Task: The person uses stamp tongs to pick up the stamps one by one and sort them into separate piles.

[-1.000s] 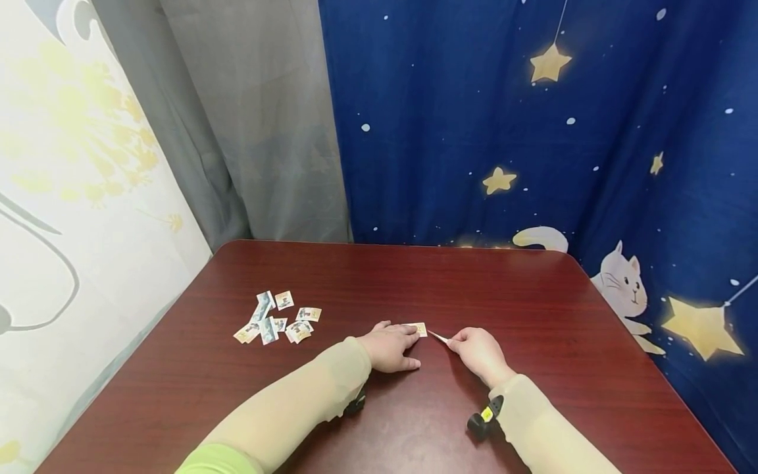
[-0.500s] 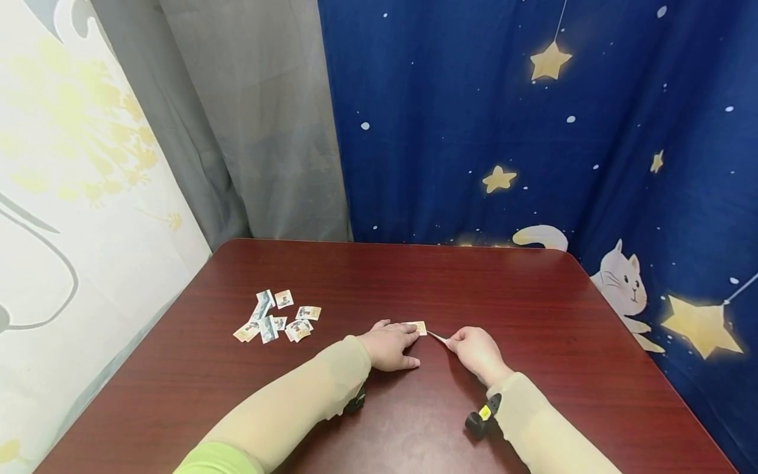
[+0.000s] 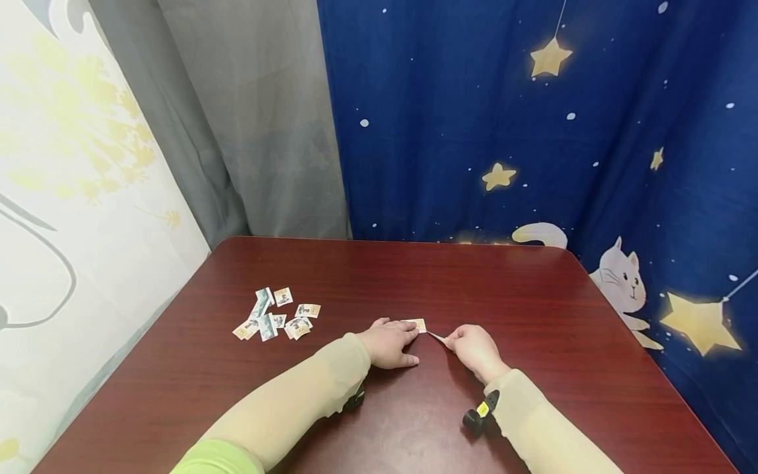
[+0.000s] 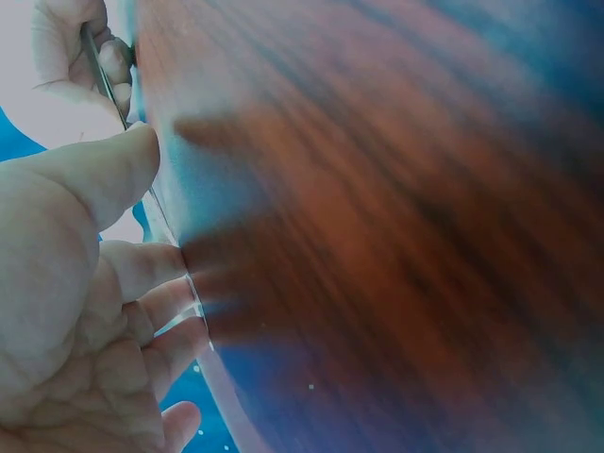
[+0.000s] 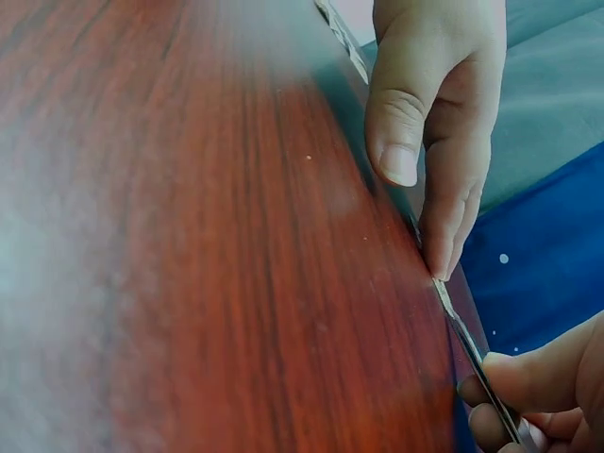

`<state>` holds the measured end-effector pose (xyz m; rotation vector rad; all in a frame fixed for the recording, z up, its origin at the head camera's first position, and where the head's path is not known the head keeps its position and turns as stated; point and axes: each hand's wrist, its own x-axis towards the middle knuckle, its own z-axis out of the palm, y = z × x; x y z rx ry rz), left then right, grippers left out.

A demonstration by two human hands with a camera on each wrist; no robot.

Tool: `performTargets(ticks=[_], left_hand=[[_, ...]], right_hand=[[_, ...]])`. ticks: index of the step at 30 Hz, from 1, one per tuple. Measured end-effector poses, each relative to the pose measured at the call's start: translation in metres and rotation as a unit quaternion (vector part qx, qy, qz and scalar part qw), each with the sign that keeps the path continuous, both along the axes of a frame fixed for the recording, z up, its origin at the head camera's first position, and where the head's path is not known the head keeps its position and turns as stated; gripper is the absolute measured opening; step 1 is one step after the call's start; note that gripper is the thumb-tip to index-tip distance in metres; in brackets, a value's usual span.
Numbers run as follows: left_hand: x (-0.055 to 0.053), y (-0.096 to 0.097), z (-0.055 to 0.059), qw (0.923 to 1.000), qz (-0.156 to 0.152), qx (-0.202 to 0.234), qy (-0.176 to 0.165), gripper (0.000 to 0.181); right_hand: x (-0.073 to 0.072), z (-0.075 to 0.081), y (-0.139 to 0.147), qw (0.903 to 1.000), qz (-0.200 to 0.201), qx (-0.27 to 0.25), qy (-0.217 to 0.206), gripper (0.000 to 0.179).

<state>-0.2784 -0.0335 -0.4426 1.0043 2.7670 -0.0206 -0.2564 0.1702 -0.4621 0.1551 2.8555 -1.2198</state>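
My left hand (image 3: 387, 343) rests flat with fingers straight, its fingertips pressing the left part of a small printed stamp (image 3: 421, 324) onto the table. Only the stamp's right end shows past them. On the other side, my right hand (image 3: 476, 351) pinches thin, pointed tweezers (image 3: 438, 338) between thumb and fingers. Their tip lies at or very near the stamp's right edge; whether it grips the paper I cannot tell. In the right wrist view the tweezers (image 5: 482, 376) run from the right fingers toward the left fingertips. The left wrist view shows the tweezers (image 4: 101, 71) beyond the left thumb.
Several more stamps (image 3: 268, 326) lie loosely scattered, some overlapping, on the left of the dark red wooden table (image 3: 379, 276). A grey curtain (image 3: 284, 131) and a blue starry curtain (image 3: 438, 118) hang behind the far edge. A pale patterned cloth (image 3: 77, 217) hangs at left.
Both hands stay almost still, with the left fingers on the stamp and the tweezers by its right edge. The head view shifts very slightly.
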Motion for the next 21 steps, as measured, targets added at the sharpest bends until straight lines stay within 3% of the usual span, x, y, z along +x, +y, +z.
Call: performTargets(ticks=[8,14,21], left_hand=[[-0.003,-0.004,0.000,0.9997,-0.001,0.021,-0.012,0.068],[-0.008,-0.012,-0.002,0.9999,0.002,0.014,-0.009,0.064],[-0.005,-0.016,-0.001,0.9999,-0.007,0.007,-0.012,0.065]], right_hand=[[0.001,-0.002,-0.001,0.9999,0.003,0.013,0.005,0.011],[0.001,-0.002,0.001,0.9998,0.004,0.019,0.006,0.011],[-0.001,0.001,0.003,0.9975,0.014,0.066,0.018,0.011]])
